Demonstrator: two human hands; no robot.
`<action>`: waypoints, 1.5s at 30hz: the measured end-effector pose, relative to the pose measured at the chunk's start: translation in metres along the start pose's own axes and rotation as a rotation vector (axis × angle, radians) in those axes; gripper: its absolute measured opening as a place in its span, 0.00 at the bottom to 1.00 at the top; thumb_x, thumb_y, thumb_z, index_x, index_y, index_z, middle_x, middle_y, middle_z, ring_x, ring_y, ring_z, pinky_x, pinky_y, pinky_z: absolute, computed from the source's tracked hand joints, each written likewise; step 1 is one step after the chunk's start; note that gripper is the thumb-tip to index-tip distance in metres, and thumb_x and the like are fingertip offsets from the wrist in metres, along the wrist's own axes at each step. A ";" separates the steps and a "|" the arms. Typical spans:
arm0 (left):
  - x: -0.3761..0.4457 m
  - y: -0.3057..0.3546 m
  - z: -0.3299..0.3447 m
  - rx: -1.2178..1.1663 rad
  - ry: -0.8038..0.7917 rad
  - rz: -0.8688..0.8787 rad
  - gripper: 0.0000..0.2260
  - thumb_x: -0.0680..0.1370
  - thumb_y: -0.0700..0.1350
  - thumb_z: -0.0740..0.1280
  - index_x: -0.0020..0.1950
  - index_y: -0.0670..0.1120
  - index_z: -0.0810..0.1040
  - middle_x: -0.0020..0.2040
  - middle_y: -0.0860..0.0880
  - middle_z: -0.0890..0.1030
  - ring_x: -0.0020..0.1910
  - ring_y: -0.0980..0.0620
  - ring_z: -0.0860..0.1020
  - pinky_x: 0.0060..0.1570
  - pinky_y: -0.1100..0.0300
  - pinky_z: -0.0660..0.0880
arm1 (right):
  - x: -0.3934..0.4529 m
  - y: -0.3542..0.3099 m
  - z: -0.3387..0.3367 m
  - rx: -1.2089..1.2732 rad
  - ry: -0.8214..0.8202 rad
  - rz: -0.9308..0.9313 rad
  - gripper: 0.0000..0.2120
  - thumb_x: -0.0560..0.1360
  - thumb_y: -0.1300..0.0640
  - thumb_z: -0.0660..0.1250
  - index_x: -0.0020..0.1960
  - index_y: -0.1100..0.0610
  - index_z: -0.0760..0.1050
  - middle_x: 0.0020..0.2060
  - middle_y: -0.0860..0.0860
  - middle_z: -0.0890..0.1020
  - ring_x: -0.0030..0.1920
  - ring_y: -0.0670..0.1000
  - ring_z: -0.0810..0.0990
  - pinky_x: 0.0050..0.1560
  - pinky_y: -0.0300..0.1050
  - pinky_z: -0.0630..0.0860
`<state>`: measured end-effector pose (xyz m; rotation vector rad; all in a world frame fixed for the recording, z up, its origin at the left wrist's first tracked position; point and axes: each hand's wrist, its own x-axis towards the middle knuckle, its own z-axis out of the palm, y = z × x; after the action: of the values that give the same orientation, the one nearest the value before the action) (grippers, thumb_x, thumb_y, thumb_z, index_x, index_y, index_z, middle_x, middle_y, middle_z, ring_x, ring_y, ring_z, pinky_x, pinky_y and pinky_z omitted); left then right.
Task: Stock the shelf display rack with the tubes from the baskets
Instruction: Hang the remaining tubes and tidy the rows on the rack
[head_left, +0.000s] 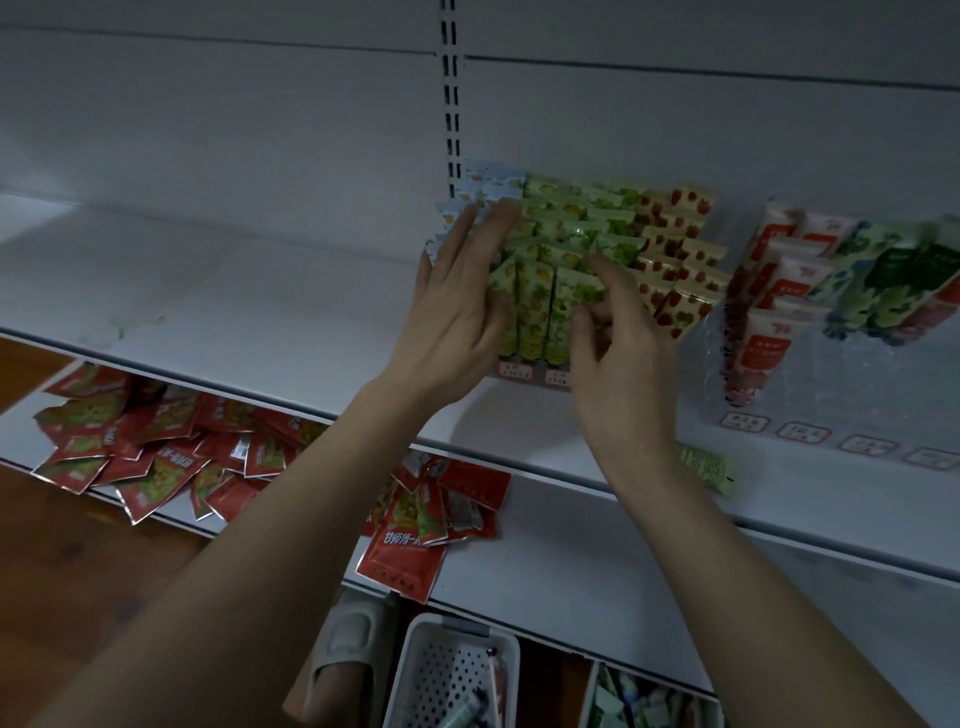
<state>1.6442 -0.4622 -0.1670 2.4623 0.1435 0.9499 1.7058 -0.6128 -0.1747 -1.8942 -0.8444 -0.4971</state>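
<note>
Two hands (457, 317), two clear display racks (810, 415), two baskets (452, 670), one loose green tube (707, 464), one slipper (345, 649).

Both bare forearms reach forward and up. The left hand (457, 306) is spread flat with straight fingers; the right hand (618, 332) has its fingers bent, thumb forward.

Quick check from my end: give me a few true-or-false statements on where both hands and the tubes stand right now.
1. Both hands are at the rack of green tubes. True.
2. The left hand lies with straight fingers against the rack's left side. True.
3. The right hand is down in the white basket. False: it is at the tubes in the rack's front row.
4. A loose green tube lies on the shelf. True.
5. The strawberry tubes stand left of the green ones. False: right.
</note>
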 end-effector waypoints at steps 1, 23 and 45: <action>-0.001 -0.003 0.000 0.011 0.009 0.015 0.31 0.80 0.38 0.60 0.77 0.56 0.50 0.79 0.51 0.56 0.79 0.51 0.48 0.73 0.36 0.53 | -0.001 0.000 0.000 0.005 0.002 0.002 0.18 0.80 0.62 0.62 0.69 0.56 0.71 0.42 0.53 0.80 0.37 0.48 0.76 0.35 0.36 0.66; -0.005 -0.003 -0.009 0.074 0.208 0.110 0.27 0.77 0.50 0.68 0.73 0.48 0.63 0.72 0.42 0.68 0.74 0.44 0.61 0.68 0.35 0.63 | -0.002 -0.009 -0.022 0.017 0.015 0.127 0.12 0.80 0.58 0.63 0.63 0.55 0.70 0.34 0.39 0.72 0.33 0.38 0.73 0.30 0.30 0.66; -0.052 0.067 0.056 0.137 -0.398 0.251 0.17 0.74 0.44 0.72 0.63 0.42 0.79 0.58 0.43 0.80 0.55 0.41 0.78 0.50 0.51 0.77 | -0.027 0.037 -0.125 -0.306 -0.678 0.281 0.13 0.69 0.58 0.75 0.50 0.47 0.78 0.45 0.48 0.80 0.46 0.52 0.78 0.44 0.46 0.75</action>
<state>1.6366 -0.5580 -0.2021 2.7874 -0.2484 0.5383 1.7173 -0.7444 -0.1585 -2.4693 -0.9355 0.2273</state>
